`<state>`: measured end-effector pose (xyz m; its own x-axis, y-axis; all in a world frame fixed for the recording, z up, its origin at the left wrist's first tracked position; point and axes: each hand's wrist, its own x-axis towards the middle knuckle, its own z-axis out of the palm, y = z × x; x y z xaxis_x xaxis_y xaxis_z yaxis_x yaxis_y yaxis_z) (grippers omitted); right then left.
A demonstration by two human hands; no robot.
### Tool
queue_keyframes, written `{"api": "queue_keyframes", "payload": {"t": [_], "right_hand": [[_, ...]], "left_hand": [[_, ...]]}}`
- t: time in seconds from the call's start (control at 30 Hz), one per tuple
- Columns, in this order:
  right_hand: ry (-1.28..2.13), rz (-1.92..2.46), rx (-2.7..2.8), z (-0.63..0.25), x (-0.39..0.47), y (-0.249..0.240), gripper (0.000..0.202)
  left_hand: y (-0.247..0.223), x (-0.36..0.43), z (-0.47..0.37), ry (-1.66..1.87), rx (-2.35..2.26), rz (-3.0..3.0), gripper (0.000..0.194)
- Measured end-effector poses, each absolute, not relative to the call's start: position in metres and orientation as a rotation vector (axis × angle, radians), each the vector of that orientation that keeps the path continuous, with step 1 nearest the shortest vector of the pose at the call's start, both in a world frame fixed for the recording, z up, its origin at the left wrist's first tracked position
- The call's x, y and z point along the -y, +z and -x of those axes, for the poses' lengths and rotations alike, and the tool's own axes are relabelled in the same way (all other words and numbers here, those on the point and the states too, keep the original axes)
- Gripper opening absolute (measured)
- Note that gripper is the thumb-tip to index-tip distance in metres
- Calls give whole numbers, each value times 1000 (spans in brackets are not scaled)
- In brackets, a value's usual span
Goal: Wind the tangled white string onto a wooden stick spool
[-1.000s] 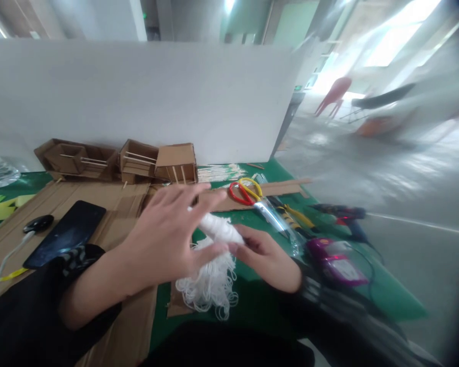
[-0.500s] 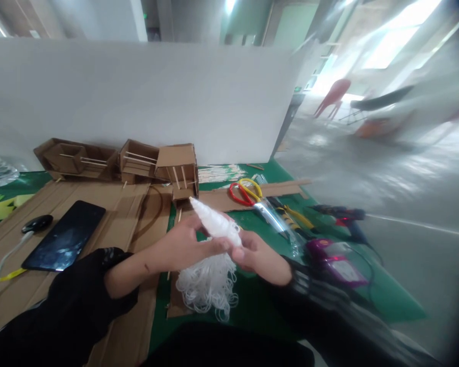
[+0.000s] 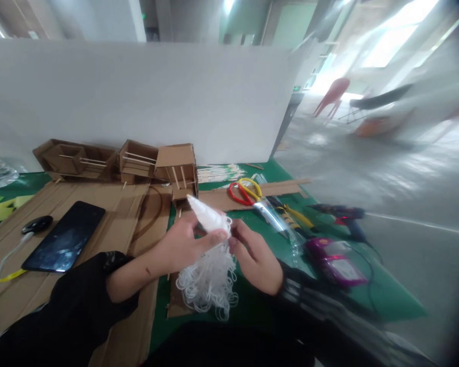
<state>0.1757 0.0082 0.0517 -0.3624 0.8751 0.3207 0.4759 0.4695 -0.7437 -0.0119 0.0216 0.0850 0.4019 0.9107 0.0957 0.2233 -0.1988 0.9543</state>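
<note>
A white cone wound in cord [image 3: 207, 214] points up and to the left above the table. My left hand [image 3: 188, 243] is closed around it, thumb along the near side. At its wide end my right hand [image 3: 255, 255] is closed, fingertips pinching the white cord, where small loops stand out. Below both hands lies a loose, tangled heap of white cord [image 3: 208, 282], partly on a strip of cardboard. My left palm and the underside of the cone are hidden.
Cardboard boxes with sticks [image 3: 176, 158] stand along the white partition [image 3: 145, 97]. On the right lie scissors [image 3: 248, 193], pliers [image 3: 300, 216], a glue gun [image 3: 344, 214] and a purple device [image 3: 336, 262]. A phone [image 3: 65, 237] rests on cardboard at left.
My right hand has shifted slightly down and its fingers have curled to pinch at the cone's wide end. The cone has tilted a little in my left hand, which stays around it.
</note>
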Motion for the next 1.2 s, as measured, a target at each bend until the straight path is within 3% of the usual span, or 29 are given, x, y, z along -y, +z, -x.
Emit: {"api": "queue_keyframes", "payload": {"t": [0.27, 0.43, 0.5, 0.6, 0.83, 0.97, 1.2], "right_hand": [[394, 1108, 1903, -178, -6, 49, 6], [331, 1077, 2001, -176, -5, 47, 23], [322, 1064, 2003, -175, -5, 47, 13], [399, 981, 1981, -175, -4, 48, 6], [917, 973, 1540, -186, -8, 46, 16], [1098, 1052, 1315, -196, -13, 37, 21], [1126, 1300, 1274, -219, -18, 19, 26]], "left_hand": [[78, -22, 12, 858, -1084, -1672, 45], [74, -26, 12, 924, -1094, -1666, 42], [72, -27, 12, 924, -1096, -1660, 42], [71, -27, 12, 920, -1092, -1615, 46], [75, -22, 24, 877, -988, -1320, 50], [73, -22, 39, 934, -927, -1263, 40], [81, -25, 63, 1198, -683, -1283, 25]]}}
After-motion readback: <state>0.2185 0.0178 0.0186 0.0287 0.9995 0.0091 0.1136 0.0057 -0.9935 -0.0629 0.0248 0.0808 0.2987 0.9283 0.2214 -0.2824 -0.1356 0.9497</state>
